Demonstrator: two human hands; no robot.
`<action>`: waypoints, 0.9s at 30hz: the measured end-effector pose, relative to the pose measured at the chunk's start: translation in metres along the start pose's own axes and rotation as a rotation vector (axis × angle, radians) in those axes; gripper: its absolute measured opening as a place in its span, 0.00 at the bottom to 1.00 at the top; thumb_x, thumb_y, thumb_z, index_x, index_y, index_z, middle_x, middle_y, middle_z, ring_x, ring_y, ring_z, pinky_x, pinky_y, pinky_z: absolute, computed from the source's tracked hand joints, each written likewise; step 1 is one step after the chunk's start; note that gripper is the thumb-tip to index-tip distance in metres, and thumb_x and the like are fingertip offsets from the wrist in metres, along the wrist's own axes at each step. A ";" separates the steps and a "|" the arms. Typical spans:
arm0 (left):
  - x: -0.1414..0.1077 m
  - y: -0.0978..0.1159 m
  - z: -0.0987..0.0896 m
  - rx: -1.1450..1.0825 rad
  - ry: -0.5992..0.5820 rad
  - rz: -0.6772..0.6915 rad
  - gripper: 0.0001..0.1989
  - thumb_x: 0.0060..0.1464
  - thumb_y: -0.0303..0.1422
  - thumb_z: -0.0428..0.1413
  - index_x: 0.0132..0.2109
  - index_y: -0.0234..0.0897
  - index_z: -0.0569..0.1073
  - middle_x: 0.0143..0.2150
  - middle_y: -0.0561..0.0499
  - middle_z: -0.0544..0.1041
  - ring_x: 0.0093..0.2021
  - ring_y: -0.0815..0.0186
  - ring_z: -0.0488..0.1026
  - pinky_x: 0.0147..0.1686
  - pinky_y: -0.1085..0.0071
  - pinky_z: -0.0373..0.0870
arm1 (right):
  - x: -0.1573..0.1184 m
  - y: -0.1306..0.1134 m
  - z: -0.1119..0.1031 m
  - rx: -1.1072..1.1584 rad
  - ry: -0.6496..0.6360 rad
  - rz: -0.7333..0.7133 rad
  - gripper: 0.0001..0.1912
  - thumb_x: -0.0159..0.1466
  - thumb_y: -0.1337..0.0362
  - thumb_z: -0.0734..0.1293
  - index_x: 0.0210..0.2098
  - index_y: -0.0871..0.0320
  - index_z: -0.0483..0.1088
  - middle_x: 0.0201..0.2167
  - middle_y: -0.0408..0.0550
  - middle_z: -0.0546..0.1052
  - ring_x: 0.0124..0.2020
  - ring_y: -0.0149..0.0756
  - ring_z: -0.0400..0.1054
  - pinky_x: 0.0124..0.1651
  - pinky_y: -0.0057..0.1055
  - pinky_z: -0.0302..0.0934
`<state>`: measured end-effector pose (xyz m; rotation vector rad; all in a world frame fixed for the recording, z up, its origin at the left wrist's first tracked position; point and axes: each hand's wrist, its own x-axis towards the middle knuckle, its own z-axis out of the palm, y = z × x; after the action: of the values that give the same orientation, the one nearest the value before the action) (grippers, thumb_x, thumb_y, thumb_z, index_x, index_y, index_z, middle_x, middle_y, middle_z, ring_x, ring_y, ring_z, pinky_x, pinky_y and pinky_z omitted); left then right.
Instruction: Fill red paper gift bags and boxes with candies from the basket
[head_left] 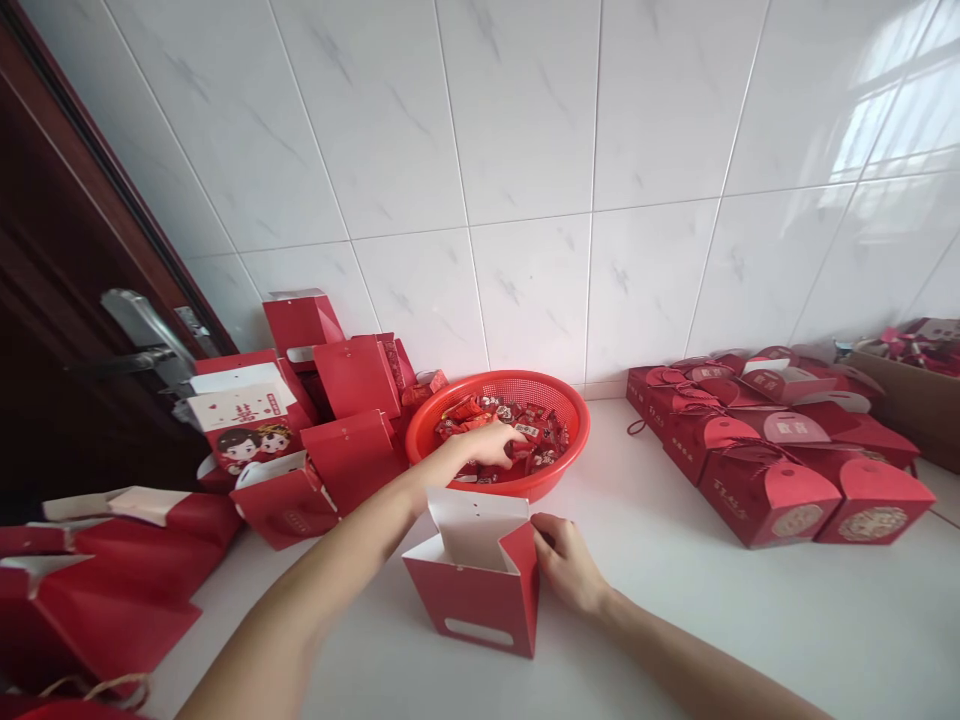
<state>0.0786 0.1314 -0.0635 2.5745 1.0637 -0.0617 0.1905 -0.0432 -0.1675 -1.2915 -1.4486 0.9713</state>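
A red plastic basket (576,440) holds many small red-wrapped sweets (551,455). My left hand (493,443) reaches into it, thumb and fingers apart over the sweets, with nothing seen between them. In front of the basket an open red paper box (480,605) stands upright, its flaps raised and its white inside showing. My right hand (566,560) is at the box's right side, with curled fingers gripping its upper edge.
Open red boxes (352,460) crowd the left, near a dark door (67,250) with a metal handle. Closed red boxes (772,490) stand in rows at the right, beside a cardboard box (900,395) of packages. White tiles (525,290) rise behind.
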 end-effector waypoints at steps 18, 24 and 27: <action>-0.009 -0.026 -0.015 -0.661 0.233 -0.082 0.17 0.44 0.42 0.67 0.33 0.36 0.72 0.31 0.49 0.79 0.35 0.60 0.77 0.37 0.65 0.73 | 0.000 -0.002 -0.001 -0.020 -0.004 -0.002 0.16 0.61 0.55 0.57 0.21 0.55 0.53 0.22 0.40 0.57 0.27 0.31 0.49 0.29 0.29 0.48; -0.014 -0.033 -0.015 -0.695 0.297 -0.128 0.15 0.49 0.41 0.65 0.32 0.38 0.68 0.31 0.52 0.79 0.33 0.63 0.78 0.37 0.67 0.73 | 0.000 -0.002 0.000 -0.010 -0.010 -0.008 0.17 0.62 0.55 0.58 0.21 0.56 0.56 0.21 0.41 0.60 0.27 0.31 0.51 0.29 0.28 0.50; -0.016 -0.037 -0.015 -0.527 0.373 -0.215 0.11 0.50 0.36 0.63 0.36 0.38 0.70 0.31 0.52 0.79 0.34 0.62 0.78 0.34 0.69 0.71 | 0.000 -0.001 0.000 -0.019 -0.008 -0.009 0.17 0.62 0.54 0.57 0.21 0.56 0.55 0.21 0.41 0.59 0.27 0.31 0.51 0.29 0.29 0.49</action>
<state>0.0402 0.1503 -0.0579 2.0295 1.2763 0.5862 0.1906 -0.0435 -0.1664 -1.2949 -1.4724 0.9596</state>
